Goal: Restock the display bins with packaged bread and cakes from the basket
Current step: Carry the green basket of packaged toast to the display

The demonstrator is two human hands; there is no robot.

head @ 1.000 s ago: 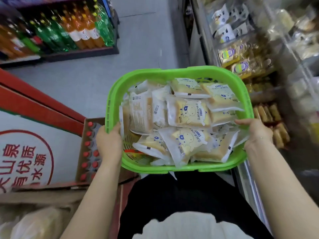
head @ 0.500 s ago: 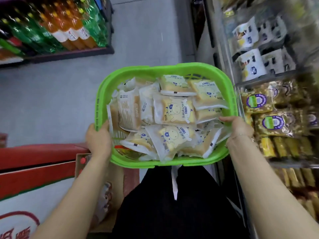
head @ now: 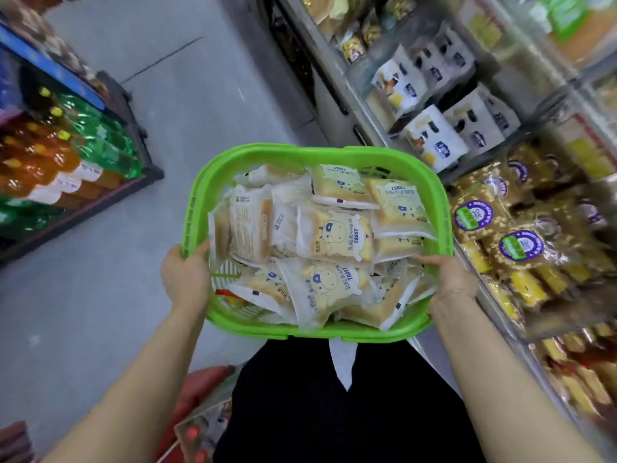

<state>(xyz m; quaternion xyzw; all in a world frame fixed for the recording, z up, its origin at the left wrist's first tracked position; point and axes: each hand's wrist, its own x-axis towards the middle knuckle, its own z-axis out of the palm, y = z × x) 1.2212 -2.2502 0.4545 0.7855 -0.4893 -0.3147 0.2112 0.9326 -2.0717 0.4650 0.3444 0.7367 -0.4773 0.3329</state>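
I hold a bright green plastic basket (head: 300, 155) level in front of my body. My left hand (head: 185, 275) grips its left rim and my right hand (head: 449, 279) grips its right rim. Inside lie several white and yellow toast packs (head: 335, 237) with a blue cow print, piled loosely. To the right run the clear display bins (head: 374, 108). They hold white cake packs (head: 434, 142), golden packs with purple and green round labels (head: 521, 245), and yellow bars (head: 527, 285) lower down.
A low rack of orange and green drink bottles (head: 63, 162) stands at the left across the grey aisle floor (head: 187, 105). Red cartons (head: 200, 389) sit on the floor by my left leg.
The basket stays gripped by both hands. The view has swung further along the aisle: the red and white cartons slid out at lower left and the display bins fill more of the right side.
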